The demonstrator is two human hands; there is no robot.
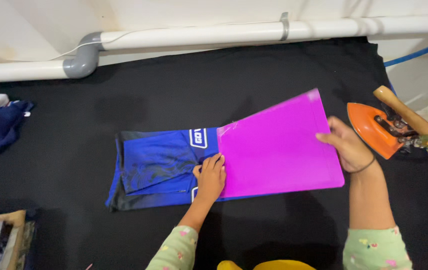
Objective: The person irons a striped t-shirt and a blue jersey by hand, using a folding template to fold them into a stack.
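- Blue garment [159, 167] is laid flat on the black work surface [74, 125], folded into a compact rectangle with dark trim along its left and lower edges.
- Magenta board [279, 147] is laid over the garment's right part, tilted so its far right corner is pointed up and away; the garment's left part is left uncovered.
- Left hand [210, 179] is pressed flat, fingers extended and slightly spread, on the garment right at the board's left edge; nothing is gripped by it.
- Right hand [348, 147] is closed on the board's right edge, fingers curled over the rim; a dark band is worn on that wrist.
- Orange iron [374, 127] with a wooden handle is parked on the surface just beside the right hand, not touched by it.
- Dark blue cloth [1, 125] is bunched at the surface's left edge, well apart from both hands.
- White pipe [199, 37] with a grey elbow joint is run along the wall behind the surface.
- Blue hose [419, 52] is seen at the upper right.
- 2 light green patterned sleeves are seen at the bottom of the head view.
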